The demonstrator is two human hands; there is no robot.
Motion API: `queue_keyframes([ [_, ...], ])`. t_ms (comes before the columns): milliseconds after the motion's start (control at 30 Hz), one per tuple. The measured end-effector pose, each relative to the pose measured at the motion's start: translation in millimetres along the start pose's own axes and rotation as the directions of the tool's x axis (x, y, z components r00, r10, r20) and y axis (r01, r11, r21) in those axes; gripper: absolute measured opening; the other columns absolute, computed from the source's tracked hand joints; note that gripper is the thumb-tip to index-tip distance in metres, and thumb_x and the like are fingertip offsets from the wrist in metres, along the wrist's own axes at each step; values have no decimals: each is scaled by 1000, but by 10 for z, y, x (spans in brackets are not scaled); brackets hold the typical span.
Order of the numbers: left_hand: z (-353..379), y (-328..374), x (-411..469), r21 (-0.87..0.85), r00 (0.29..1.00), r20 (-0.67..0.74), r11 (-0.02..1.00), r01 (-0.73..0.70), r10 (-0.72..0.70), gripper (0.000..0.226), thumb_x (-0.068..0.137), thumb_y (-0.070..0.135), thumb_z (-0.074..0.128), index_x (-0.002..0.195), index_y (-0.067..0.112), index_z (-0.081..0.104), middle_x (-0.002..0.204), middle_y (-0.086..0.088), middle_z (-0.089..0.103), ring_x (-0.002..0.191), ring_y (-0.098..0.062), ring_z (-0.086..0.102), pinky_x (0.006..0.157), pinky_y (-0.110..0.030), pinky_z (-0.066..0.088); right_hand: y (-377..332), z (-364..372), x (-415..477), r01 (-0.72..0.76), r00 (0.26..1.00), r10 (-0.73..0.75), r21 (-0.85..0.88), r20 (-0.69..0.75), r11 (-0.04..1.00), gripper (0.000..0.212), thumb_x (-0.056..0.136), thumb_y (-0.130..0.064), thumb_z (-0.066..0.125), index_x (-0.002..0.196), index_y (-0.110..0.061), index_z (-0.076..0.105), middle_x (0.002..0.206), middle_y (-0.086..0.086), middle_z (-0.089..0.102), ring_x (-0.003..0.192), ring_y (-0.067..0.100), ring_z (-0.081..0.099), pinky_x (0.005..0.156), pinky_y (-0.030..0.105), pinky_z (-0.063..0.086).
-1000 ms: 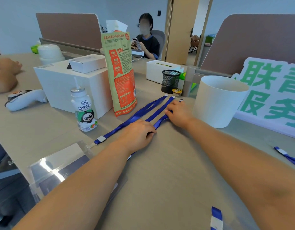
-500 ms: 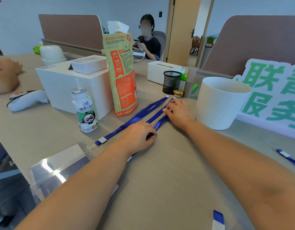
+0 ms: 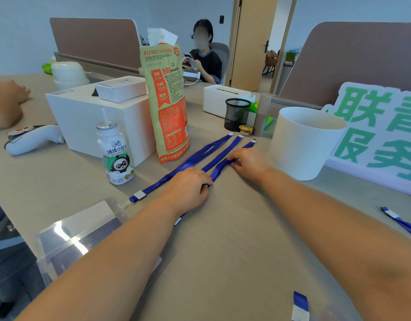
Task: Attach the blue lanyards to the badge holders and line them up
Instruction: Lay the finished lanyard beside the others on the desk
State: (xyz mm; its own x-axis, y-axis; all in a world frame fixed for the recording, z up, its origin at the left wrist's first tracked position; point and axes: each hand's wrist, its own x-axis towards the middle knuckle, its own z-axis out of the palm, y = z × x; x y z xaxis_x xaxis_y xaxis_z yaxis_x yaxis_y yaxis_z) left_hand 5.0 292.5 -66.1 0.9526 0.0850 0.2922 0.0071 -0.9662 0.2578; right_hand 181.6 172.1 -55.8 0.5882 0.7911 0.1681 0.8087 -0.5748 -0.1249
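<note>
Sign reads 联/服务. Lanyards run diagonally – white tips far-right. Left hand presses them flat; right hand pinches one strap.

Three blue lanyards are laid side by side on the table. Clear badge holders lie at their near ends.

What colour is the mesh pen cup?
Black mesh pen cup, clearest in the head view.

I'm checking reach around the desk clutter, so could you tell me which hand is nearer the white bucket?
Right. The right hand lies just left of the white bucket; the left hand rests farther left, nearer the camera.
</note>
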Motion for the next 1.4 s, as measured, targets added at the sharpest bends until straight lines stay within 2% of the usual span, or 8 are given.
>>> queue_keyframes([
  [167,-28,16,1,4,1000,19,1000,10,-10,36,89,8,44,119,19,62,123,4,62,113,-14,52,93,-26,41,-18,42,11,-69,997,69,16,26,997,24,94,-23,48,117,-19,54,120,7,61,109,24,56,92,39,48],
  [300,-42,19,8,36,999,50,999,-13,11,36,89,8,45,119,17,62,127,3,59,117,-14,50,96,-25,39,-55,54,8,-61,998,63,-68,25,996,24,97,-24,40,114,-17,56,117,8,60,106,24,55,82,31,44],
  [500,-32,28,19,72,999,39,997,-25,23,37,90,7,44,122,15,60,128,3,59,114,-17,50,99,-28,37,-66,34,-11,-40,999,42,-100,21,994,28,97,-24,42,116,-16,61,125,6,60,113,21,54,90,32,45],
  [667,-6,18,18,70,998,40,996,-56,53,38,88,6,46,121,15,61,128,3,59,113,-17,52,102,-31,37,-122,-23,-41,20,999,-14,-158,41,987,34,99,-21,39,126,-14,59,147,2,40,134,21,37,105,30,33],
  [900,27,9,11,75,997,40,995,-70,67,38,88,8,46,122,17,61,129,6,58,107,-17,51,93,-24,38,-129,-13,-92,-9,1000,9,-113,2,994,23,95,-16,41,116,-17,51,120,7,58,106,24,54,75,28,42],
  [1033,16,15,14,85,998,40,995,-56,53,37,88,10,46,122,17,60,129,6,58,108,-16,50,94,-24,38,-177,-46,-109,81,996,-74,-173,49,982,44,96,-10,40,137,-25,42,133,5,50,124,24,45,94,31,41],
  [1233,21,0,15,63,997,59,997,-53,49,35,89,12,46,119,19,62,129,7,58,115,-12,49,98,-25,39,-154,-56,-122,121,992,-122,-245,13,962,36,96,-15,45,131,-19,50,131,6,49,123,23,43,93,28,40],
  [1400,9,6,12,50,998,42,998,-42,40,33,87,11,48,115,18,65,124,5,61,113,-13,52,98,-28,42,-160,-55,-100,53,999,-47,-256,26,965,26,95,-15,45,119,-17,55,120,6,58,113,22,53,86,30,47],
])
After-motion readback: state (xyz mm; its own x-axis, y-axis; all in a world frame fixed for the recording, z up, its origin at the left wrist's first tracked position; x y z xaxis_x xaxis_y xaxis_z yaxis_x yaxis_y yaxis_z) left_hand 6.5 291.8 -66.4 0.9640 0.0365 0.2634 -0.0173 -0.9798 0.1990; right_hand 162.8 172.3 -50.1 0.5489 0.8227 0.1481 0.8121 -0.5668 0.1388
